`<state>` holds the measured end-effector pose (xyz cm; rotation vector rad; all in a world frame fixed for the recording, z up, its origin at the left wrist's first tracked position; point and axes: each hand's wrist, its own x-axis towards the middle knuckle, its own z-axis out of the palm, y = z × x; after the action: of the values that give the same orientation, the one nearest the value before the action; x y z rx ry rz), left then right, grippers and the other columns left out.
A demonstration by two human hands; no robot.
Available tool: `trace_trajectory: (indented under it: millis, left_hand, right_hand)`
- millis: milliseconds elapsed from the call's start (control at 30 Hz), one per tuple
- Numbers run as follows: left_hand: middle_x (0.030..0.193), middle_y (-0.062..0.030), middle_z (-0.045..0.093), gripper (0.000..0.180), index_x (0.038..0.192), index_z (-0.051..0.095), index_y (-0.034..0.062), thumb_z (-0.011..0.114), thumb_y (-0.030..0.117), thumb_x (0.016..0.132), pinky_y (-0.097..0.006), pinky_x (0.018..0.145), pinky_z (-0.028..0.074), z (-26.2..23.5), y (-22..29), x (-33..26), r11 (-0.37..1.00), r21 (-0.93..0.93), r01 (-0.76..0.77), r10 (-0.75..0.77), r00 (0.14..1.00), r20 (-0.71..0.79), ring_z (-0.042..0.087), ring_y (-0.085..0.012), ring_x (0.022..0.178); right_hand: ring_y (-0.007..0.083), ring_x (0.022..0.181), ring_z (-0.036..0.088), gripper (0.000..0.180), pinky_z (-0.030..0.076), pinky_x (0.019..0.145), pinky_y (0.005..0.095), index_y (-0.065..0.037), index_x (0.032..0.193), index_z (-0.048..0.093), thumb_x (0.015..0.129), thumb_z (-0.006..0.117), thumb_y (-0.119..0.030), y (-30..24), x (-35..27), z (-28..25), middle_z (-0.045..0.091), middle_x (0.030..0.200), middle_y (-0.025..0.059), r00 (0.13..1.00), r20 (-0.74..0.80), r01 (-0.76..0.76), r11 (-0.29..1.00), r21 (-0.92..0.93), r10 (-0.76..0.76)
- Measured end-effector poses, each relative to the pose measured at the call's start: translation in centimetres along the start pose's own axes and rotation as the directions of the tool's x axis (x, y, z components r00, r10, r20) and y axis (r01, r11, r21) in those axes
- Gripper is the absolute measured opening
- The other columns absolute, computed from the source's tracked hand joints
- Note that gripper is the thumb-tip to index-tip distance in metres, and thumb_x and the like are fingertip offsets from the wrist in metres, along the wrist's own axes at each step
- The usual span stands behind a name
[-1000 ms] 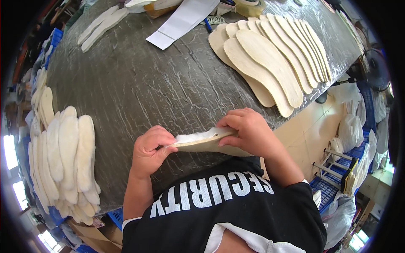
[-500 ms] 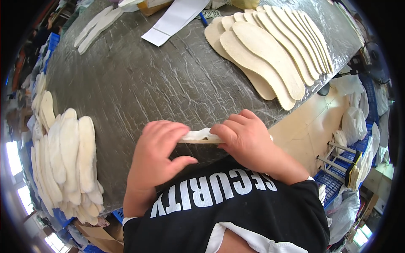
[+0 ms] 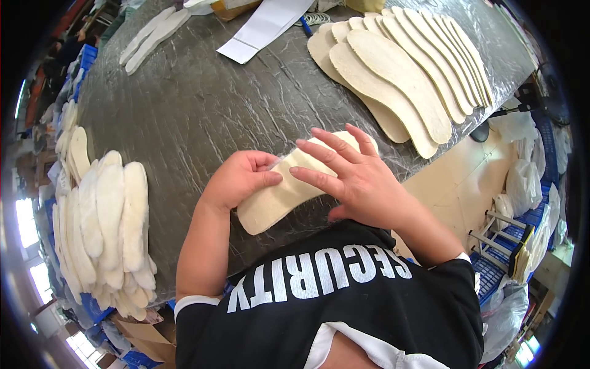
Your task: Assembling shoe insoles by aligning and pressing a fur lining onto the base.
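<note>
One flat beige fabric insole (image 3: 289,190) lies at the near edge of the grey wrinkled plastic-covered worktable (image 3: 203,104), directly in front of the person. The left hand (image 3: 241,179) grips the insole's left edge, thumb on top and fingers curled beneath. The right hand (image 3: 351,178) lies flat and open on the insole's right half, fingers spread, pressing rather than grasping.

To the far right, a fanned row of flat beige insoles (image 3: 405,67) overlaps on the table; roughly nine are visible, exact count uncertain. At the near left, a heap of fleecy cream insoles (image 3: 110,227) rests on the table edge; the count cannot be determined. Two pale insoles (image 3: 150,37) lie at the far left. One white paper sheet (image 3: 264,27) lies at the far centre.

Blue plastic crates (image 3: 504,270) stand on the floor at the right; contents cannot be determined.
</note>
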<state>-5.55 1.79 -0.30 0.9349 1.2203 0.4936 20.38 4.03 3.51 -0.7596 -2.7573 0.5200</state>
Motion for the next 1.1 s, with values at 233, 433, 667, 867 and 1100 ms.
trace_trajectory:
  millis: [233,433,667,867,1100]
  left_hand:
    - [0.111,-0.0149,0.065,0.044,0.124,0.052,-0.0083,0.065,0.017,0.091,-0.028,0.081,0.055,-0.6,-1.6,0.8,0.869,-0.482,0.117,-0.004,0.974,0.228,0.067,-0.0176,0.091]
    - [0.113,-0.0134,0.064,0.040,0.120,0.056,-0.0051,0.059,0.026,0.095,-0.030,0.085,0.052,-1.9,-0.4,-2.2,0.987,-0.150,-0.061,0.056,0.998,-0.034,0.063,-0.0187,0.100]
    - [0.093,-0.0104,0.067,0.026,0.092,0.068,0.0021,0.077,0.022,0.077,-0.036,0.085,0.044,0.8,1.7,-5.6,0.575,0.708,-0.411,0.658,0.746,-0.102,0.061,-0.0275,0.088]
    - [0.093,-0.0088,0.068,0.017,0.089,0.069,-0.0001,0.075,0.011,0.078,-0.032,0.081,0.046,0.6,0.7,-4.8,0.541,0.745,-0.389,0.650,0.756,-0.077,0.063,-0.0222,0.083]
    - [0.105,-0.0063,0.065,0.025,0.098,0.068,0.0011,0.076,0.005,0.075,-0.033,0.086,0.047,-0.6,-0.8,-2.7,0.752,0.532,-0.391,0.590,0.759,-0.276,0.061,-0.0197,0.094]
  right_hand:
    - [0.0191,0.093,0.065,0.025,0.048,0.091,0.0407,-0.013,0.102,0.065,0.078,0.063,-0.018,1.7,1.9,2.7,0.066,0.091,0.0001,0.944,-0.293,0.140,0.988,-0.060,-0.151]
    - [0.0160,0.071,0.064,0.017,0.046,0.067,0.0319,-0.014,0.090,0.066,0.074,0.064,-0.017,1.5,2.4,1.6,0.064,0.073,-0.0035,0.972,-0.184,0.125,0.985,-0.121,-0.146]
    - [0.0176,0.066,0.066,0.020,0.047,0.063,0.0336,-0.011,0.094,0.068,0.076,0.067,-0.019,0.5,1.8,0.8,0.070,0.077,-0.0001,0.998,-0.052,0.017,0.997,-0.070,-0.021]
    - [0.0258,0.067,0.066,0.024,0.049,0.066,0.0379,-0.008,0.097,0.070,0.077,0.072,-0.022,-0.5,2.1,-0.8,0.069,0.076,0.0078,0.974,0.203,-0.145,0.970,0.198,0.104]
    - [0.0314,0.085,0.067,0.024,0.051,0.076,0.0392,-0.004,0.102,0.069,0.084,0.066,-0.020,1.4,2.3,0.5,0.070,0.090,0.0169,0.849,0.490,-0.460,0.734,0.499,0.199]
